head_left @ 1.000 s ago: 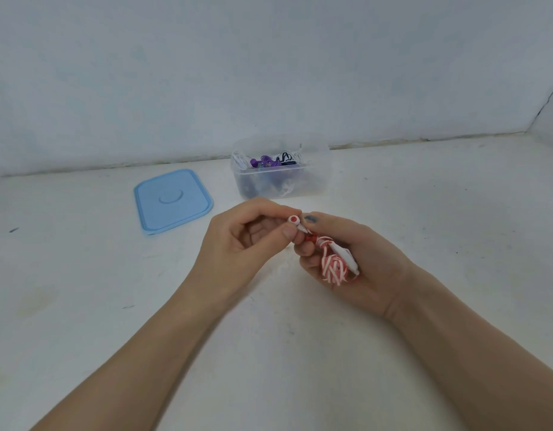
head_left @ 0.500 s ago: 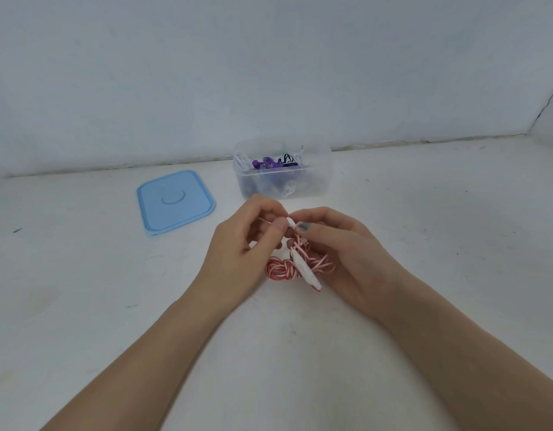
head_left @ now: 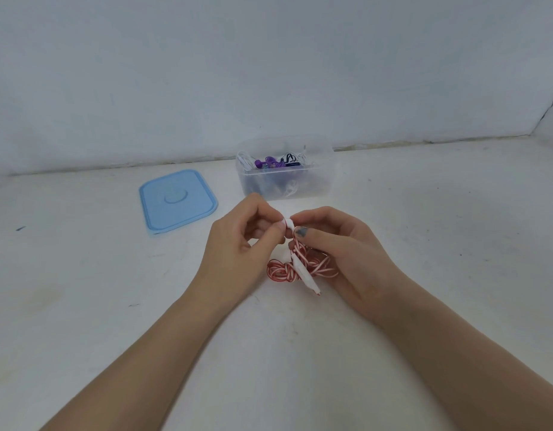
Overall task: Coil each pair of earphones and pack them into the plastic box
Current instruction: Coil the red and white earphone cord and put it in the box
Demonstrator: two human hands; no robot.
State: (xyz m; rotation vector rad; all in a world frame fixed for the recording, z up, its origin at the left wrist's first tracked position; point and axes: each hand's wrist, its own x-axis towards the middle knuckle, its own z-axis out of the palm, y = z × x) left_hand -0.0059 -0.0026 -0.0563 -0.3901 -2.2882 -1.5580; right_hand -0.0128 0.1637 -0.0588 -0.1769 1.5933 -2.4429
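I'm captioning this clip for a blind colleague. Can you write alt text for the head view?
Two bare hands, left and right, pinch a red-and-white earphone cable bunched loosely over a white table. Behind them stands an open clear box holding earphones, with its blue lid lying flat to its left.

The plastic box [head_left: 286, 181] is set on the desk [head_left: 440, 244] near the wall [head_left: 269, 63], with its lid [head_left: 177, 200] laid flat to its left; earphones [head_left: 276, 163] are held in it.
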